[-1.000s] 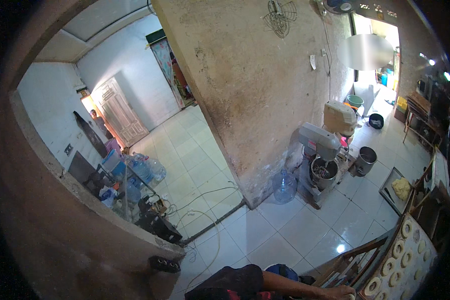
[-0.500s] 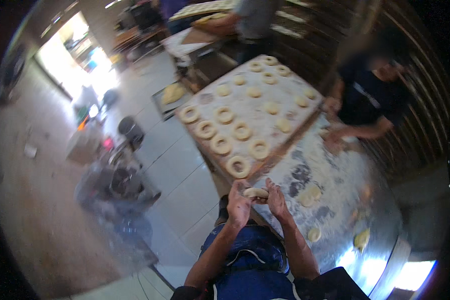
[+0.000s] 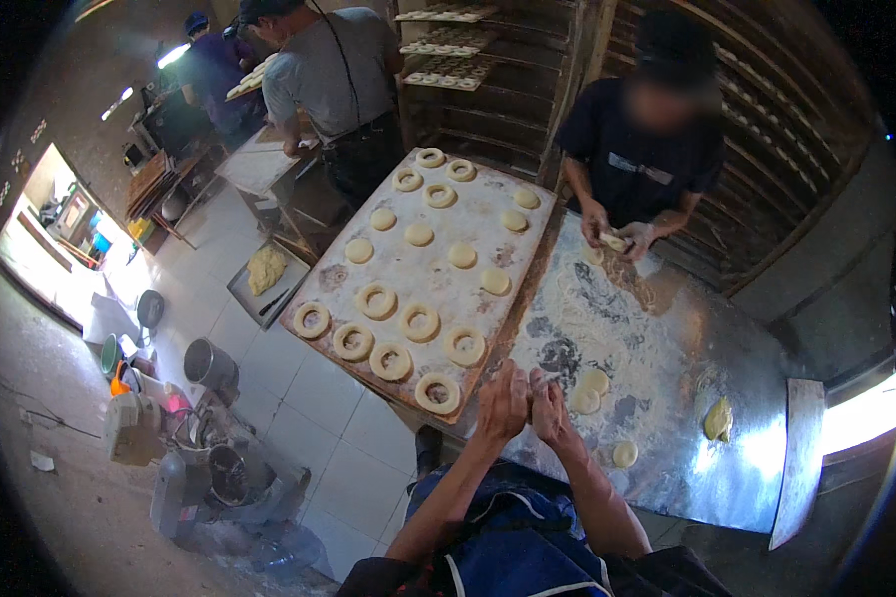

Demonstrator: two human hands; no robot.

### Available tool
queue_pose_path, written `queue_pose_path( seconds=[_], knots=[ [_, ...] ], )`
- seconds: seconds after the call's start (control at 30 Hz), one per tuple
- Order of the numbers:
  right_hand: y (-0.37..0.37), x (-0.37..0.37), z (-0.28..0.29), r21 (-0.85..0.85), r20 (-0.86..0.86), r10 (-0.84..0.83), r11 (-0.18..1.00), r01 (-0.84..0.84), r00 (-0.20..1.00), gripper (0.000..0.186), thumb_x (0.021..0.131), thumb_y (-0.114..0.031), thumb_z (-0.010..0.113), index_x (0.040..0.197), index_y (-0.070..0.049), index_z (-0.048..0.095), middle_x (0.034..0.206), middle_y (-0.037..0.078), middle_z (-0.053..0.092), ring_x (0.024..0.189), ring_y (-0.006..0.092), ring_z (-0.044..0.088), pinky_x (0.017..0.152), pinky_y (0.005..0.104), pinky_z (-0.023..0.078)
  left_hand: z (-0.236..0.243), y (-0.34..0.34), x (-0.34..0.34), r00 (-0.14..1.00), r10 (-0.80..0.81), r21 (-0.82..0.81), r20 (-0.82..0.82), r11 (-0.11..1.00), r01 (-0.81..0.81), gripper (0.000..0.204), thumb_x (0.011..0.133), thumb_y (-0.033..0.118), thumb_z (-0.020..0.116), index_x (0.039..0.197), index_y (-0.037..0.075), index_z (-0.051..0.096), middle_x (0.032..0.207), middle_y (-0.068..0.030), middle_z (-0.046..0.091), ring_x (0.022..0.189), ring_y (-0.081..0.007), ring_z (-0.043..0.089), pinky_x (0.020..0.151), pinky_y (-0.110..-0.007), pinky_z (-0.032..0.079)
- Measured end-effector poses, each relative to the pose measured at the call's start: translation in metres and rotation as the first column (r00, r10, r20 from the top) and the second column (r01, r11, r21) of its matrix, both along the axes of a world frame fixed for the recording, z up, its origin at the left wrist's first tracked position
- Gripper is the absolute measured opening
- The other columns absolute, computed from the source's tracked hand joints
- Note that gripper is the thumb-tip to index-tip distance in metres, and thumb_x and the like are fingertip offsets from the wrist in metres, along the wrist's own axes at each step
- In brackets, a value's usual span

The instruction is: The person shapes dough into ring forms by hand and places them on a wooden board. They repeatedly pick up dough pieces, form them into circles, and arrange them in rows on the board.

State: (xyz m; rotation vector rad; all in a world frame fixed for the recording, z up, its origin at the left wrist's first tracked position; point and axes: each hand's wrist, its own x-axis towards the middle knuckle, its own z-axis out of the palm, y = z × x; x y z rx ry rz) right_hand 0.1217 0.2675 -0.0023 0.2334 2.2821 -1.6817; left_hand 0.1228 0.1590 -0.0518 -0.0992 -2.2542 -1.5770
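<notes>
My left hand (image 3: 505,400) and my right hand (image 3: 551,406) are side by side, fingers curled in, just off the front right corner of a floured board (image 3: 338,267). The dough ring seen between them in the earlier frame is now hidden behind my fingers. Dough rings (image 3: 437,393) lie at the board's near and far ends, with flat dough discs (image 3: 419,234) in between. To the right of my hands, several more dough discs (image 3: 594,382) rest on a floured metal table (image 3: 657,438).
Across the table a co-worker (image 3: 637,149) shapes a piece of dough (image 3: 615,242). A dough lump (image 3: 718,419) lies at the table's right. On the left floor stand a metal pot (image 3: 212,363) and a tray of dough (image 3: 266,271). Racks (image 3: 450,45) and other people (image 3: 334,80) are behind.
My view has shifted, bringing the racks and the people behind into sight. My hands have drawn together and their fingers have closed over the dough ring. The co-worker has lifted a dough piece.
</notes>
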Motion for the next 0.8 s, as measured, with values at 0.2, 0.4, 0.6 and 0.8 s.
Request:
queue_pose_path(
  seconds=[0.2,0.4,0.6,0.8],
  knots=[
    [-0.04,-0.012,0.003,-0.234,-0.263,-0.075,0.972,0.012,0.962,0.053,0.099,-0.043,0.05,0.074,0.003,0.06,0.064,0.006,0.055,0.062,0.014,0.053,0.056,0.0337,0.044,-0.003,-0.036,-0.016,0.912,-0.28,0.925,0.298,0.319,-0.205,0.038,0.096,0.041,0.042,0.085,0.006,0.052,0.071,-0.0059,0.057,0.063,-0.0207,0.057,0.059,-0.035,0.048],
    [-0.094,-0.031,0.002,-0.23,-0.312,-0.064,0.973,-0.01,0.948,0.05,0.1,-0.041,0.048,0.079,0.003,0.06,0.069,0.007,0.058,0.065,0.017,0.056,0.058,0.0341,0.046,0.012,-0.098,-0.036,0.957,-0.236,0.745,0.17,0.666,0.032,0.041,0.099,0.041,0.035,0.081,0.006,0.045,0.069,-0.006,0.052,0.059,-0.0205,0.053,0.054,-0.037,0.045],
    [-0.142,-0.052,0.005,-0.077,-0.189,0.012,0.997,-0.027,0.982,0.052,0.099,-0.049,0.047,0.086,0.0,0.058,0.082,0.007,0.057,0.073,0.0145,0.055,0.065,0.032,0.048,0.019,-0.161,-0.065,0.977,-0.183,0.372,0.112,0.919,0.129,0.039,0.101,0.043,0.038,0.08,0.009,0.043,0.066,-0.0029,0.047,0.056,-0.0181,0.05,0.052,-0.036,0.044],
    [-0.193,-0.063,0.013,-0.132,-0.374,-0.17,0.983,0.129,0.912,0.051,0.101,-0.047,0.046,0.09,0.002,0.058,0.083,0.015,0.056,0.074,0.0201,0.052,0.071,0.0353,0.046,0.033,-0.203,-0.081,0.948,-0.27,0.859,0.169,0.512,-0.008,0.038,0.101,0.035,0.035,0.08,0.005,0.046,0.062,-0.0112,0.045,0.058,-0.0227,0.049,0.056,-0.037,0.04]
  ],
)
